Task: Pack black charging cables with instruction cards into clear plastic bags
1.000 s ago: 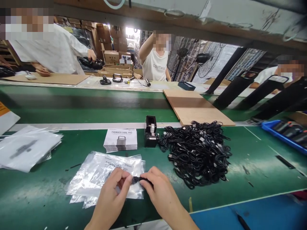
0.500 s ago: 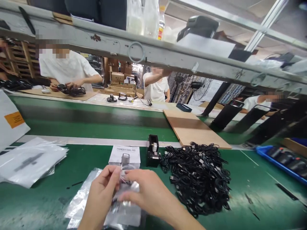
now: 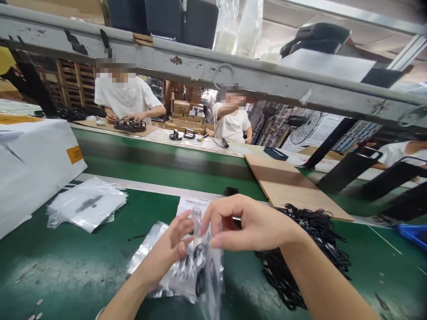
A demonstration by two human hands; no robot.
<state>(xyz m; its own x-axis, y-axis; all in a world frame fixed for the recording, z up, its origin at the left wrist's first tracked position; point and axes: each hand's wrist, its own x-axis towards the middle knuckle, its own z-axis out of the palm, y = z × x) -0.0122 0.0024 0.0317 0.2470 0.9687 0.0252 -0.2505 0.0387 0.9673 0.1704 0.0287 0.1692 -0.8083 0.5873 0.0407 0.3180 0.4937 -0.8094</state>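
A clear plastic bag (image 3: 210, 278) with a coiled black cable (image 3: 200, 260) inside hangs between my hands, smeared by motion. My right hand (image 3: 247, 222) is curled at its upper part, index finger and thumb against the plastic. My left hand (image 3: 168, 249) is beside the bag's left side, fingers and thumb apart. Under them lie several flat clear bags (image 3: 150, 244) and a printed booklet stack (image 3: 187, 204), partly covered. A pile of black cables (image 3: 300, 258) lies to the right, partly behind my right forearm. The black tape dispenser (image 3: 231, 191) is mostly hidden behind my right hand.
More bagged sheets (image 3: 90, 202) lie left, beside a big white sack (image 3: 36, 169). Across the green bench (image 3: 100, 275) are a wooden board (image 3: 296, 186) and a blue tray (image 3: 413, 235). A metal shelf beam (image 3: 160, 58) crosses overhead. Co-workers in white shirts (image 3: 126, 95) stand opposite.
My view has turned left. My hands have moved apart, the right one rising in front of the tape dispenser. The bag with the cable now stretches upright, and my left fingers have spread.
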